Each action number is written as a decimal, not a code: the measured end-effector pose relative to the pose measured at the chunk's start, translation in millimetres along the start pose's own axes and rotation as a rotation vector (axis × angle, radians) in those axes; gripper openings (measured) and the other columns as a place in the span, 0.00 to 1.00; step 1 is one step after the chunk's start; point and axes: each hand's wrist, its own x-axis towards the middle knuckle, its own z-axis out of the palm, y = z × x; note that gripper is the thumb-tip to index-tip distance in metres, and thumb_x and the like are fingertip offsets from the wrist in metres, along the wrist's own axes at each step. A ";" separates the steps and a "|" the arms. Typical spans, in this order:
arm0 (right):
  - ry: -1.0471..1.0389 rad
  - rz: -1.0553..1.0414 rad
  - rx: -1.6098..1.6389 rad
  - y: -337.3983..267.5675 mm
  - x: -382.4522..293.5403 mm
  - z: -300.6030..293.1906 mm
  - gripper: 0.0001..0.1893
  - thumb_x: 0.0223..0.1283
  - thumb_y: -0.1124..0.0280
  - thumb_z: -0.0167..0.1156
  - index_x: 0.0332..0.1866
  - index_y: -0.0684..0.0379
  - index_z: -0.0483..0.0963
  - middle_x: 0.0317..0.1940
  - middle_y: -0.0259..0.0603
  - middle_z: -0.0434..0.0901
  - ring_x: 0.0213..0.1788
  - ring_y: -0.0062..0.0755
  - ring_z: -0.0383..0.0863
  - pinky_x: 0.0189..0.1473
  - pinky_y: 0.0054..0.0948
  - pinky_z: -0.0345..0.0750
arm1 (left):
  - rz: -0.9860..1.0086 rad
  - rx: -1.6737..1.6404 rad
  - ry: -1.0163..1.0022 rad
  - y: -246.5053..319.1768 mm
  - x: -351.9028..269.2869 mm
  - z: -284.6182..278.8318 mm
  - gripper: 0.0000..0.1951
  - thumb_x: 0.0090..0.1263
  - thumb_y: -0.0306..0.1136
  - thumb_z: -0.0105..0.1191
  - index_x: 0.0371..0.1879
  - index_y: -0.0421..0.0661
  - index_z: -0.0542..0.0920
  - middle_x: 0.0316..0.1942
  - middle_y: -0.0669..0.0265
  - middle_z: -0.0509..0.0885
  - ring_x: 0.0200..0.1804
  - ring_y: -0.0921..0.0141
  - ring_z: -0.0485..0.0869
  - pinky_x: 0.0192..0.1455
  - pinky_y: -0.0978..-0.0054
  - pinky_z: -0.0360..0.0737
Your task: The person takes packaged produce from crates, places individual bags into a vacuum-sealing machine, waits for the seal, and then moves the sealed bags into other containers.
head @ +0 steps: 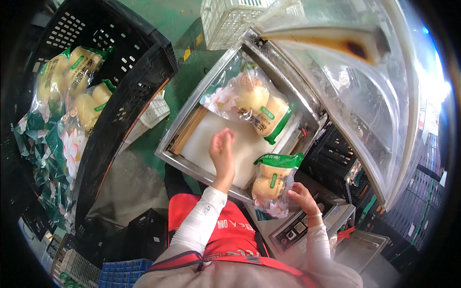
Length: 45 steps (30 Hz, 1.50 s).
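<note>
Before me lies the open chamber of a packing machine (pixel 201 172), most likely a vacuum sealer, with a metal rim and a white bed. A printed clear bag of peeled lotus root (pixel 252 99) rests across its far side, its green end towards the right. Another lotus root bag (pixel 272 183) lies over the near right rim, green end up. At that bag's right edge is my right hand (pixel 302 198), fingers bent and touching or very near the film; a grip is not certain. My left hand (pixel 222 142) hovers over the white bed, fingers curled together, with nothing visible in it.
A raised clear curved lid (pixel 360 82) stands at the right. A control panel (pixel 293 230) sits below the chamber. On the left, a black plastic crate (pixel 144 64) holds several lotus root bags (pixel 77 104). White crates (pixel 230 21) stand on the green floor behind; blue crates (pixel 124 271) stand lower left.
</note>
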 end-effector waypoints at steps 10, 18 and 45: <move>-0.083 0.060 0.436 -52.8 -29.0 39.1 0.02 0.61 0.78 0.59 0.35 0.61 0.73 0.31 0.33 0.81 0.27 0.15 0.76 0.33 0.20 0.77 | 0.616 0.934 -1.055 6.1 -80.7 -52.6 0.28 0.57 0.17 0.50 0.61 0.46 0.72 0.59 0.55 0.75 0.62 0.55 0.73 0.65 0.58 0.68; -0.253 0.141 0.943 -101.3 -53.5 57.7 0.25 0.69 0.70 0.46 0.63 0.81 0.60 0.58 0.64 0.72 0.62 0.52 0.73 0.66 0.48 0.71 | 0.661 0.591 -0.900 43.3 -89.8 -53.2 0.37 0.48 0.25 0.64 0.64 0.46 0.68 0.65 0.57 0.71 0.67 0.53 0.68 0.70 0.57 0.63; 0.009 -0.702 0.042 -206.1 92.5 118.1 0.10 0.71 0.70 0.54 0.44 0.64 0.79 0.32 0.24 0.79 0.34 0.10 0.73 0.39 0.14 0.71 | 0.227 0.179 -0.203 60.7 -48.9 -53.9 0.15 0.79 0.33 0.42 0.54 0.35 0.76 0.57 0.56 0.79 0.56 0.68 0.80 0.62 0.72 0.72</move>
